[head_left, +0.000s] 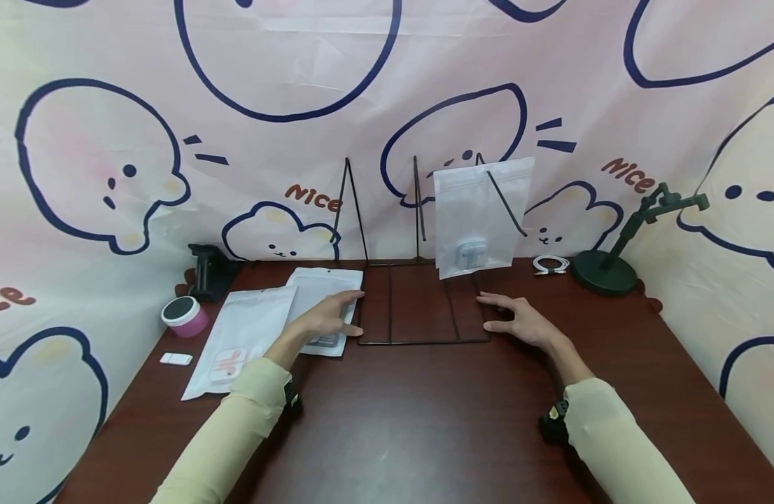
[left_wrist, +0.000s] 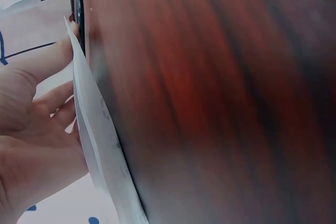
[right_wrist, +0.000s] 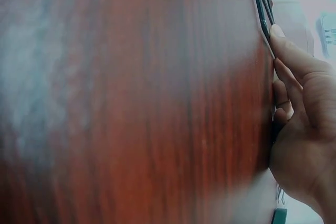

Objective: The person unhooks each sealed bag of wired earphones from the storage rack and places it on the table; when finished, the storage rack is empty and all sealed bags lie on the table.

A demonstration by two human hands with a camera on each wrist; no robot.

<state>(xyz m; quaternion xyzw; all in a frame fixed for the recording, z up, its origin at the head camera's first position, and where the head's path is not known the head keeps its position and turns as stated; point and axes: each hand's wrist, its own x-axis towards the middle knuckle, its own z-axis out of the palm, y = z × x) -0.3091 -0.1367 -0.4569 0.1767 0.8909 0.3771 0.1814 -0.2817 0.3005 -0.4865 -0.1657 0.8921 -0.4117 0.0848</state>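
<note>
A black wire rack (head_left: 425,343) lies with its base on the dark wooden table, its hook arms rising at the back. From the right arm hangs a white zip pouch (head_left: 481,210) with a small pale item inside. My left hand (head_left: 324,318) is over a flat white pouch (head_left: 327,278), thumb and fingers spread at the rack's left side. In the left wrist view, the pouch edge (left_wrist: 100,140) stands beside that hand. My right hand (head_left: 522,323) touches the rack's right side with extended fingers; its thumb is at the wire corner (right_wrist: 262,19) in the right wrist view.
Another white pouch (head_left: 251,322) lies at the left. Beyond it are a pink jar (head_left: 188,322), a small white stick (head_left: 176,359) and a black stand (head_left: 210,273). At right are a coiled white cable (head_left: 551,264) and a green jointed stand (head_left: 604,273). Printed cloth backs the table.
</note>
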